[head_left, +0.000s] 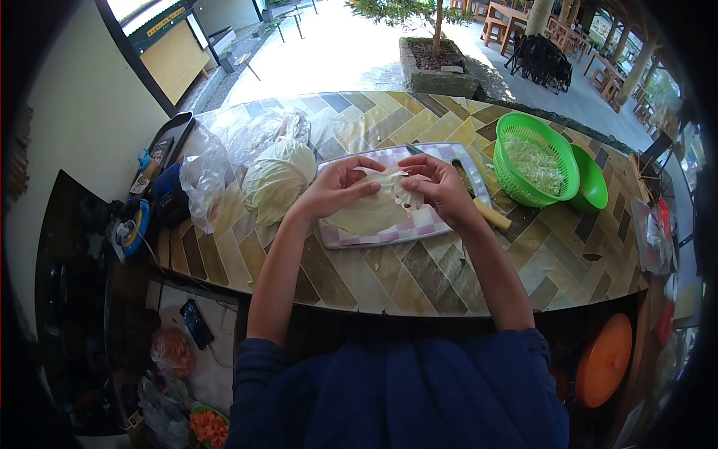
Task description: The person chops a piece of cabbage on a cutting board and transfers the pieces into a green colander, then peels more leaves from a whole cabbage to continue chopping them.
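Two hands (pixel 336 188) (pixel 443 191) holding cabbage leaf (pixel 368 215), chopping board (pixel 428 223)

Leaf (pixel 366 213): pale creamy green. Board (pixel 426 224): pink and white check. Counter (pixel 419 277): herringbone tiles, tan, yellow, grey-brown. Cabbage (pixel 277 179): light green, whitish veins. Colander (pixel 516 187): bright green, with off-white shreds (pixel 535 161) inside. Bowl (pixel 594 187): same bright green. Knife handle (pixel 493 215): tan. Sleeves (pixel 404 389): dark navy, plain. Lid (pixel 606 359): orange. Carrot pieces (pixel 209 426): orange. Tape (pixel 134 228): blue and yellow.
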{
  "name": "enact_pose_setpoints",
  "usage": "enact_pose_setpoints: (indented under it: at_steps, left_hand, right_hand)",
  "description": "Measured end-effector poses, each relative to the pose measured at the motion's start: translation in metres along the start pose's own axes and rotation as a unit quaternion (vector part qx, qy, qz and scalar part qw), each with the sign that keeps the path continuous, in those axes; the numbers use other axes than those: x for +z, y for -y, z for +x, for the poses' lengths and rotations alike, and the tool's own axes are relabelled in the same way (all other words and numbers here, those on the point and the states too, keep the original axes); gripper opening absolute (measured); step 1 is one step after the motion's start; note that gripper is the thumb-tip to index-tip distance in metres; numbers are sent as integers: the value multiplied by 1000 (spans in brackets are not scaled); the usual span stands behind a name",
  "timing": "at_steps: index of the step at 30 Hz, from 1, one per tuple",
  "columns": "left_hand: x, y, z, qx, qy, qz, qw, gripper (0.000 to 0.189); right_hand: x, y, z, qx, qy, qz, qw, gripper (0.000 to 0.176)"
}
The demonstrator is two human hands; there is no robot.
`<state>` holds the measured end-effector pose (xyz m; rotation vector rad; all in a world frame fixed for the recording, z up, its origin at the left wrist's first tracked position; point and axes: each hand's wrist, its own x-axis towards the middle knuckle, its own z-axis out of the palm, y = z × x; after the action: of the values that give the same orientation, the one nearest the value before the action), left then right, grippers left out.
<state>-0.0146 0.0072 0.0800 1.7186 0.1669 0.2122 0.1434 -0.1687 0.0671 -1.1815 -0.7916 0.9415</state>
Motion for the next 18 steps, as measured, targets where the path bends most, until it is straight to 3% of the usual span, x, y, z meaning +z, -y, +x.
enact_pose_setpoints:
  at_steps: [3, 5, 8, 11, 14, 17, 18]
  left_hand:
    - [-5, 24, 12, 0, -52, 179, 983, 40]
    - [-13, 45, 17, 3, -69, 315, 946, 40]
    - [-15, 66, 20, 58, -88, 253, 962, 42]
    - [-6, 53, 16, -35, -79, 90, 992, 48]
    - [3, 38, 16, 27, -61, 50, 997, 53]
    - [18, 14, 16, 96, -118, -116, 982, 55]
    - [18, 16, 16, 79, -143, -86, 983, 56]
  right_hand:
    - [-12, -36, 15, -122, -88, -246, 958, 48]
    - [-10, -40, 9, -97, -99, -299, 944, 53]
    - [-9, -50, 2, -84, -91, -301, 945, 50]
    - [-11, -57, 1, -49, -51, -339, 938, 49]
    - [-10, -62, 3, -64, -71, -288, 953, 46]
    - [-7, -39, -3, -105, -136, -257, 951, 45]
    - [-7, -28, -9, -100, -160, -286, 940, 43]
